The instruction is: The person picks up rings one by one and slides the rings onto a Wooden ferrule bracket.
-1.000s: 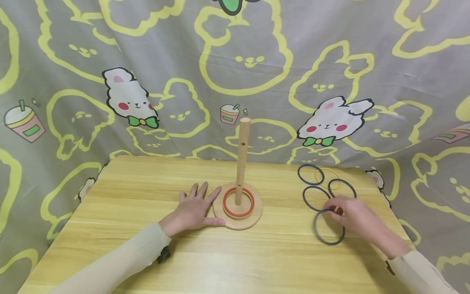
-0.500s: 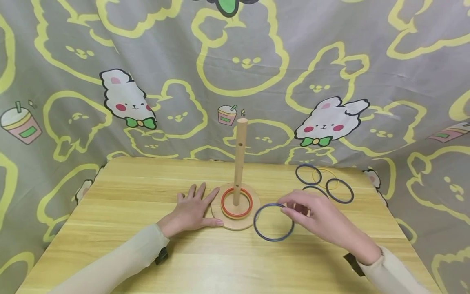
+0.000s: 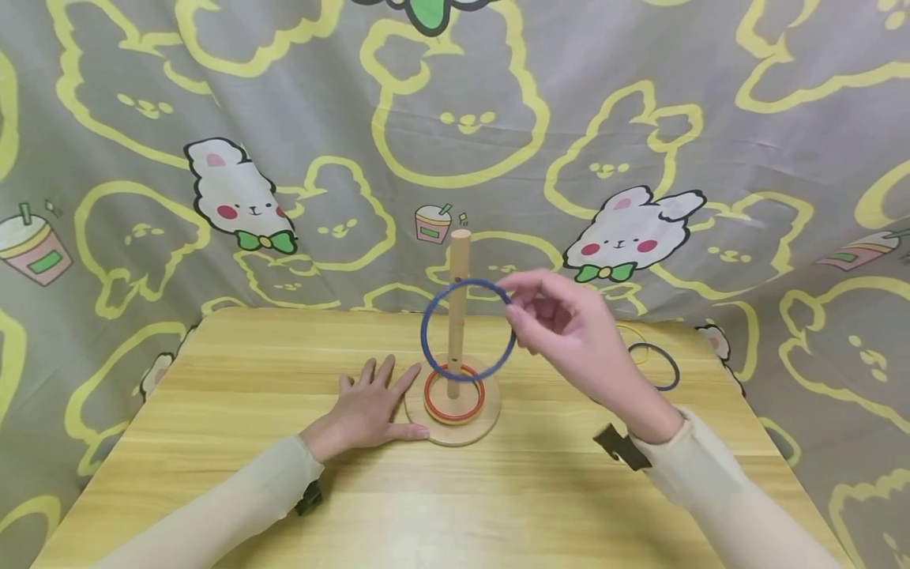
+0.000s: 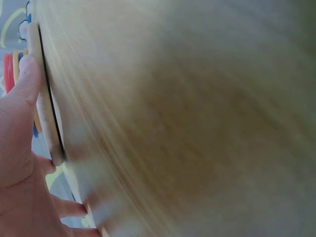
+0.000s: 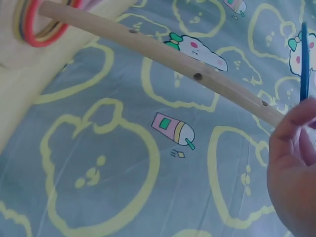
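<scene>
My right hand (image 3: 569,324) pinches a blue ring (image 3: 424,336) by its right side, raised in front of the upright wooden peg (image 3: 460,257). In the right wrist view that blue ring (image 5: 304,64) appears edge-on, close to the peg's upper end. A red ring (image 3: 483,393) tops several stacked rings around the foot of the peg, on its round wooden base (image 3: 469,433). My left hand (image 3: 362,415) lies spread on the table left of the base. Its thumb (image 4: 24,81) touches the base's edge (image 4: 47,113) in the left wrist view.
On the wooden table (image 3: 235,379), at the far right, lie another blue ring (image 3: 677,371) and a thin yellow ring (image 3: 633,326), partly hidden behind my right hand. A patterned grey curtain (image 3: 334,103) hangs just beyond the table's back edge.
My right hand has lifted the blue ring from the group at the right and carried it left and up to the peg. The left hand stays in place.
</scene>
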The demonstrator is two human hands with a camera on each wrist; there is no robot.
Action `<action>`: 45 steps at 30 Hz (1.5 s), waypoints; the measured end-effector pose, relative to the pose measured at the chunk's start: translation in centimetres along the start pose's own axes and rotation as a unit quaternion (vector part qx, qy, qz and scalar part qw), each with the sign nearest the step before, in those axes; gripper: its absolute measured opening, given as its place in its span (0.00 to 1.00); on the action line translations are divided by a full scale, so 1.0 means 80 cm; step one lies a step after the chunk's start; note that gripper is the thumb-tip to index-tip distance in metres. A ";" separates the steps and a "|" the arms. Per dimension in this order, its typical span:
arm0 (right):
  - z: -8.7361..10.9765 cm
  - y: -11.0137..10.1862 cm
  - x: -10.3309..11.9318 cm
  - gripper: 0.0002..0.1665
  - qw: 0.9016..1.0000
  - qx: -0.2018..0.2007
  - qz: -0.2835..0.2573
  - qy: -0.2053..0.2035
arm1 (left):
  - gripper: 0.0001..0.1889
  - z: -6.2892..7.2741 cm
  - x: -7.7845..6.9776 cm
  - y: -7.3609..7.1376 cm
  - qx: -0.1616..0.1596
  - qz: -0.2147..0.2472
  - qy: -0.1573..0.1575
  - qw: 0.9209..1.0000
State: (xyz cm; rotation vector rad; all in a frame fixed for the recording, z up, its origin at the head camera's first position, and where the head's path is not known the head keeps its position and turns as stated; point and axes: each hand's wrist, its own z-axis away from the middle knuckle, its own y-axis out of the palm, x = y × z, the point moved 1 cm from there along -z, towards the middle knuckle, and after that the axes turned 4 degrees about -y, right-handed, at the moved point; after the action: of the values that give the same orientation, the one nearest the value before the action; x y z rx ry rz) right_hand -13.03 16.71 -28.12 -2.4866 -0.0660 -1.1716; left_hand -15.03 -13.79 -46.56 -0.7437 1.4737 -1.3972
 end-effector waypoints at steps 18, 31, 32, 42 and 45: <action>-0.035 0.025 -0.038 0.14 0.987 -0.082 -0.066 0.123 | 0.59 0.000 0.001 0.000 0.008 -0.012 -0.009 1.000; 0.024 0.063 -0.122 0.15 0.973 -0.033 -0.027 0.225 | 0.59 0.000 0.001 0.001 0.003 -0.008 -0.009 1.000; 0.029 0.066 -0.128 0.15 0.971 -0.029 -0.022 0.234 | 0.59 0.001 0.001 0.000 0.003 -0.007 -0.010 1.000; 0.065 0.082 -0.174 0.15 0.957 0.019 0.024 0.290 | 0.59 0.000 0.002 0.001 0.003 0.004 -0.009 1.000; 0.068 0.085 -0.178 0.14 0.953 0.029 0.031 0.301 | 0.60 -0.001 0.003 0.005 -0.001 0.004 -0.006 1.000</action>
State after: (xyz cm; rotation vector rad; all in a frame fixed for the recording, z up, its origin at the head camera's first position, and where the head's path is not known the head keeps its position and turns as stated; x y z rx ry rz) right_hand -16.88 14.18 -44.14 -1.9627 0.1418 -1.8109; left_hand -15.12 -13.88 -46.99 -0.7451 1.4686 -1.3829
